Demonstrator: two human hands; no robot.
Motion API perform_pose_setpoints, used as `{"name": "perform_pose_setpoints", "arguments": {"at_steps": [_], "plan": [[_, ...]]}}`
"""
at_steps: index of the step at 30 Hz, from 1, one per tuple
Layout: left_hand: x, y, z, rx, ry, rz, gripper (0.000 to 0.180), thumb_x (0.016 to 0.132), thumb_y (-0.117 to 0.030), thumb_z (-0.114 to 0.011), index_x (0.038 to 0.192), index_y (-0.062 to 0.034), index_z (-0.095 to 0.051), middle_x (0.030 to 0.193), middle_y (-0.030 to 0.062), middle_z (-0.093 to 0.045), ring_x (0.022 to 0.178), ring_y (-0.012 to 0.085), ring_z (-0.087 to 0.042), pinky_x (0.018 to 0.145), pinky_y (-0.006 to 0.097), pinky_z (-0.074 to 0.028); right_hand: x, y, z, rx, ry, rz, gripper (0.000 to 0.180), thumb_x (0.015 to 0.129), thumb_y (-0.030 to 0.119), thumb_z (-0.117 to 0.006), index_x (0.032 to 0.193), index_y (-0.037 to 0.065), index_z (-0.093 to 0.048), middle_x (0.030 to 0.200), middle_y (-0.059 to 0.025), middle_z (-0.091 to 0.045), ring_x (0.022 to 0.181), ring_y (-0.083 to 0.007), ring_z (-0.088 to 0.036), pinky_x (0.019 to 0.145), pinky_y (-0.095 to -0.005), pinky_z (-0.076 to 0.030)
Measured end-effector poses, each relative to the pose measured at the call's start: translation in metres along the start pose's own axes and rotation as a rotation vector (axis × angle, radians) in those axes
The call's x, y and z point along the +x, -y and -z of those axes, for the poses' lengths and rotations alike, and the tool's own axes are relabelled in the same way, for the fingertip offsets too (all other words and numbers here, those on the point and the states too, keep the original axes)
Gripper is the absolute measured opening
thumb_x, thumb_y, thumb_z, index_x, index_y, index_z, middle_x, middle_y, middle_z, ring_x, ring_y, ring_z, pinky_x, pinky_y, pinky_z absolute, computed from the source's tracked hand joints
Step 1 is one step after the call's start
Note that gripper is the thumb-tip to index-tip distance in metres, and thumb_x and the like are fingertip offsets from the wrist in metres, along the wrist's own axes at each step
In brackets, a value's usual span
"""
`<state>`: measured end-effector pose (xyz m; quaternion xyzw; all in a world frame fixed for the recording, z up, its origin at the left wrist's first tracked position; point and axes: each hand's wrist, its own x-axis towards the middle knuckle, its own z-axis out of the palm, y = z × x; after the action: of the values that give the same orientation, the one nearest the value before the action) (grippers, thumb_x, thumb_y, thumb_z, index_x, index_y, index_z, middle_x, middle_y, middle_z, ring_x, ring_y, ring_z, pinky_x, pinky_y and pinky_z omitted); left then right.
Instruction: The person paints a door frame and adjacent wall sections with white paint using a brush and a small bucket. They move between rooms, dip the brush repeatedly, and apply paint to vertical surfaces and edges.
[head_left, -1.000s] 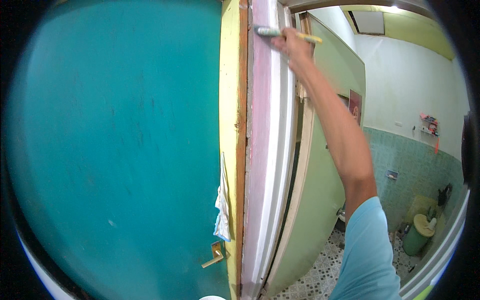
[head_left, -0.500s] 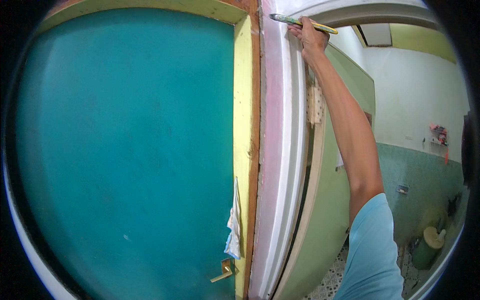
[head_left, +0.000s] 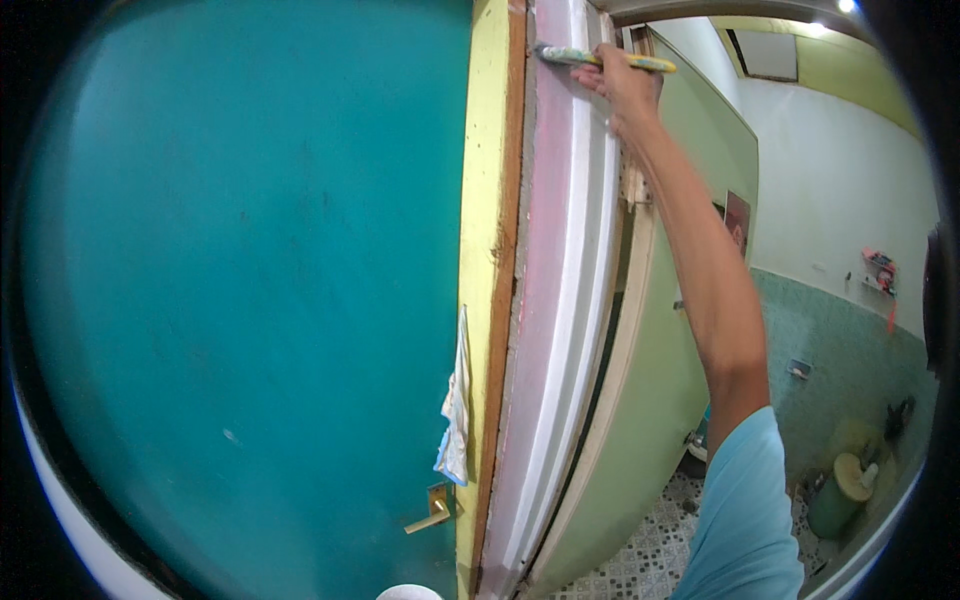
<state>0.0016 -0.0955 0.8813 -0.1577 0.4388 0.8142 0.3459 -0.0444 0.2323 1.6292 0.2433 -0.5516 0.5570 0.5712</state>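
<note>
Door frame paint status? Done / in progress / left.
Done: a white strip runs down the door frame from top to bottom. In hand: the right hand holds a paintbrush with its bristles on the frame's top end. Left: the pink band beside the white, which looks unpainted along its whole length. The left hand is out of view.

Only 1 arm shows here, bare from hand to upper arm, where a loose light-blue short sleeve (head_left: 745, 510) begins.

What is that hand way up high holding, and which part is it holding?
The right hand holds a paintbrush by its yellow handle; the bristles touch the door frame.
</note>
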Motion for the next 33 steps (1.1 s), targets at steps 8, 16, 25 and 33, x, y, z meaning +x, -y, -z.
{"name": "perform_pose_setpoints", "arguments": {"at_steps": [8,16,25,33], "plan": [[0.004,0.009,-0.004,0.018,0.019,0.006,0.034,0.089,-0.012,-0.049,0.119,0.0054,-0.044,0.104,0.0185,-0.059,0.091,0.0271,-0.062,0.076,0.038,-0.055,-0.137,-0.029,0.052,-0.085,0.013,-0.098,0.024,0.091,0.014,-0.055,0.107,-0.004,-0.058,0.09,-0.0165,-0.064,0.077,-0.0209,-0.066,0.072,-0.0301,-0.057],[-0.005,0.009,-0.004,0.054,0.018,-0.008,0.034,0.089,-0.013,-0.049,0.118,0.0053,-0.045,0.104,0.0179,-0.06,0.092,0.0265,-0.062,0.076,0.038,-0.055,-0.276,-0.067,0.106,-0.127,0.077,-0.263,0.025,0.09,0.012,-0.057,0.11,-0.003,-0.06,0.093,-0.0131,-0.067,0.082,-0.0172,-0.067,0.071,-0.0278,-0.056],[-0.014,0.009,-0.017,0.097,0.04,-0.036,0.034,0.089,-0.014,-0.05,0.117,0.0051,-0.046,0.103,0.0173,-0.06,0.092,0.0258,-0.062,0.076,0.037,-0.055,-0.52,-0.121,0.204,-0.301,0.22,-0.7,0.014,0.091,0.007,-0.053,0.101,-0.002,-0.059,0.095,-0.0111,-0.065,0.084,-0.0167,-0.066,0.072,-0.029,-0.056],[-0.023,0.012,-0.026,0.135,0.028,-0.045,0.034,0.089,-0.015,-0.051,0.116,0.005,-0.047,0.103,0.0168,-0.06,0.093,0.0251,-0.062,0.077,0.037,-0.054,-0.646,-0.131,0.223,-0.36,0.208,-0.853,0.028,0.087,0.028,-0.064,0.103,0.004,-0.063,0.085,-0.0088,-0.068,0.077,-0.0219,-0.063,0.071,-0.0337,-0.051]]}}
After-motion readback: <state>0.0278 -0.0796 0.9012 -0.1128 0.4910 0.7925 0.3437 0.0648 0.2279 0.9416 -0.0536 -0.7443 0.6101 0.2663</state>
